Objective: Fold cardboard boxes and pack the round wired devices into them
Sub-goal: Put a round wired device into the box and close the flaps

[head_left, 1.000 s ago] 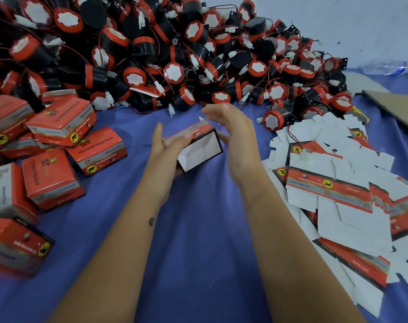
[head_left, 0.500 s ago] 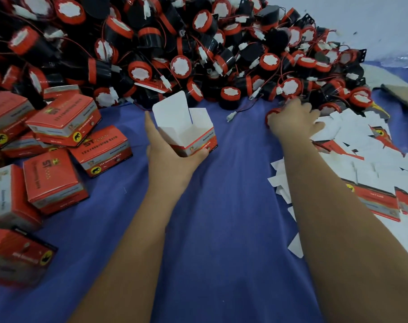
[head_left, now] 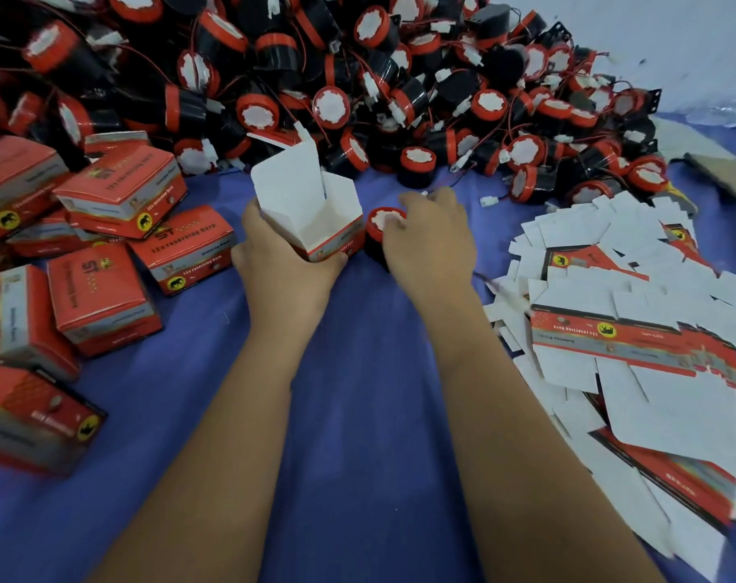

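My left hand (head_left: 282, 263) grips a small folded cardboard box (head_left: 311, 208), red outside and white inside, with its top flaps standing open. My right hand (head_left: 431, 233) grips a round black device with a red rim and white face (head_left: 381, 223) and holds it right beside the box's open mouth. A big heap of the same round wired devices (head_left: 357, 77) fills the back of the blue cloth.
Several closed red boxes (head_left: 118, 191) lie in a pile at the left. Flat unfolded box blanks (head_left: 635, 330) are spread at the right. A brown cardboard sheet (head_left: 728, 178) lies at the far right edge. Blue cloth (head_left: 366, 414) shows between my forearms.
My right hand left the box, reached to the heap at the right, took one round device and brought it back beside the box. My left hand turned the box mouth-up.
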Demonstrator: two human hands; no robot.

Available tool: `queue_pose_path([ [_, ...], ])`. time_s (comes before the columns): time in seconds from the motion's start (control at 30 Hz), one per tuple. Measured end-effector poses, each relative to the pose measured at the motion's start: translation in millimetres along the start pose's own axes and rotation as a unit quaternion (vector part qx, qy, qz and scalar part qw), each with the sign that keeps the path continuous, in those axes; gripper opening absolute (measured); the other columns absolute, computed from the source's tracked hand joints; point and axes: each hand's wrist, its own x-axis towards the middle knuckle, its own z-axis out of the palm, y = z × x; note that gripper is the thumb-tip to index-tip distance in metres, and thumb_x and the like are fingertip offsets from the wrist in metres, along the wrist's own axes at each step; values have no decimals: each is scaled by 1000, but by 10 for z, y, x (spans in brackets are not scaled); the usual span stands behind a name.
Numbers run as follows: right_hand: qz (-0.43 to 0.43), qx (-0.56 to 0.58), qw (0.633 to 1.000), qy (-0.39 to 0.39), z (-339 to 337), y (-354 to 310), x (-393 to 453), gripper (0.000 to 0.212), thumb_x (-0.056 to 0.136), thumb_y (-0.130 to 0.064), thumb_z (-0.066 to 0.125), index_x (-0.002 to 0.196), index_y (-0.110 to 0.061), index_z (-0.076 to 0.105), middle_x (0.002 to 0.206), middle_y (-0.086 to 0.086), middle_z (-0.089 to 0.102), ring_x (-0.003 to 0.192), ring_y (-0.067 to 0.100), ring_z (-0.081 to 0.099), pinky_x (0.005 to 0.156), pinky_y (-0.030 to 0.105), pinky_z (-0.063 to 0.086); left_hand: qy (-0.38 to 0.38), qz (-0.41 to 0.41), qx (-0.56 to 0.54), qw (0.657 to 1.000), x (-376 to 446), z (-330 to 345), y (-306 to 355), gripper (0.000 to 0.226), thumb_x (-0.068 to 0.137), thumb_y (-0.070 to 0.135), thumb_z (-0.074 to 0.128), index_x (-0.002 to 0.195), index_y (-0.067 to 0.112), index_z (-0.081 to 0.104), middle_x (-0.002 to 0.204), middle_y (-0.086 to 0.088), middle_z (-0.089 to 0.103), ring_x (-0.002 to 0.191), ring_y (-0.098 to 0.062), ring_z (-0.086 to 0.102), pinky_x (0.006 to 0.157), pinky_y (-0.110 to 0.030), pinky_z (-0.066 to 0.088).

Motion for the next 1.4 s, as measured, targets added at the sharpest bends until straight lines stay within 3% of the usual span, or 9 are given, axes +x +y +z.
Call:
queue_pose_path([
  [0.23, -5, -94, 996, 11, 88, -5, -355, 49, 89, -28, 54, 137, -33, 43, 117, -3, 58, 110, 27, 39, 86, 40, 22, -29, 22, 40, 999, -36, -96, -27, 71, 73, 22, 83, 131, 14, 44, 126, -3, 55, 120, -29, 42, 92, -39, 41],
  [0.47, -167, 45, 928, 330, -18, -136, -480, 59, 73, 0, 68, 118, -30, 46, 128, -7, 63, 96, 17, 39, 83, 40, 32, -66, 14, -1, 998, -6, -104, -3, 70, 72, 25, 86, 129, 21, 46, 115, 8, 58, 114, -22, 56, 89, -41, 52],
  [0.6, -280, 48, 934, 216, 55, -242, -536, 56, 69, 3, 55, 119, -20, 51, 132, 6, 61, 98, 22, 40, 82, 36, 30, -118, 18, 10, 993, -1, -106, -17, 63, 77, 22, 82, 128, 24, 45, 115, 5, 62, 108, -22, 62, 92, -48, 53],
  [0.87, -219, 101, 966, 89, 6, -260, -534, 49, 66, 4, 50, 112, -7, 65, 118, 9, 64, 98, 19, 49, 94, 30, 35, -137, 8, -21, 990, 6, -135, -40, 61, 75, 20, 83, 123, 32, 48, 115, 9, 64, 107, -16, 63, 93, -46, 54],
  [0.97, -202, 67, 976, -41, 31, -281, -566, 59, 78, -1, 44, 135, -15, 53, 147, 1, 48, 131, 16, 45, 120, 37, 10, -142, 18, -10, 990, 25, -130, -59, 60, 79, 16, 80, 128, 27, 47, 114, 8, 64, 110, -20, 62, 95, -48, 52],
  [1.07, -198, 53, 976, -75, 76, -276, -572, 61, 83, -3, 44, 142, -21, 47, 154, -4, 37, 143, 12, 29, 120, 35, -6, -142, 23, 2, 990, 35, -112, -74, 62, 81, 18, 78, 133, 23, 45, 115, 6, 62, 113, -23, 60, 96, -49, 50],
  [1.2, -171, 145, 969, 105, 24, -247, -585, 29, 76, -5, 50, 97, -7, 70, 106, 9, 64, 97, 28, 57, 86, 38, 40, -120, 12, -6, 993, 32, -91, -80, 67, 76, 27, 83, 131, 27, 45, 124, 4, 62, 117, -23, 57, 97, -47, 50],
  [1.3, -49, 180, 977, 105, 30, -217, -583, 26, 85, -21, 44, 60, -15, 46, 59, -3, 46, 55, 17, 37, 51, 30, 23, -98, 4, -12, 995, 29, -92, -80, 68, 72, 26, 86, 127, 30, 45, 120, 9, 62, 117, -19, 58, 96, -44, 51],
  [1.4, 123, 169, 978, 14, 35, -151, -495, 35, 93, -30, 45, 60, -20, 42, 57, -4, 43, 58, 20, 40, 49, 31, 23, -85, 13, -5, 996, 27, -98, -73, 69, 72, 20, 85, 128, 27, 45, 111, 13, 59, 115, -19, 58, 95, -38, 51],
])
